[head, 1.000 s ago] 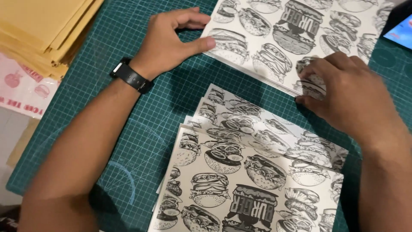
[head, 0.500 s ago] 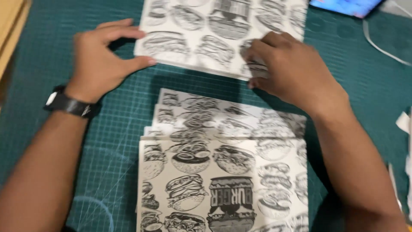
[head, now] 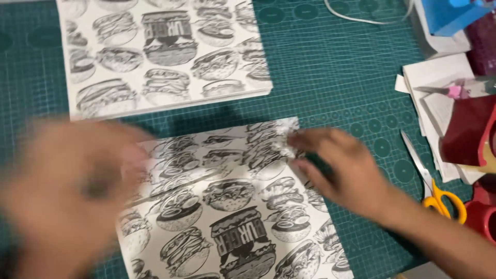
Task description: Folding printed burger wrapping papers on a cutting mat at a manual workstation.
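Note:
A stack of white paper sheets printed with black burger drawings (head: 232, 217) lies on the green cutting mat (head: 336, 77). My right hand (head: 341, 170) pinches the top sheet's far right corner, which looks crumpled. My left hand (head: 67, 191) is heavily blurred over the stack's left side; its grip cannot be made out. A second sheet pile of the same print (head: 165, 57) lies farther away, untouched.
Yellow-handled scissors (head: 436, 186) lie on the mat at the right. Behind them are white paper scraps (head: 439, 88), a dark red object (head: 470, 134) and a blue box (head: 449, 13). A white cable (head: 361, 18) runs along the top.
Both hands have left the far pile and come to the near stack. The camera has swung right, bringing the scissors and clutter into view.

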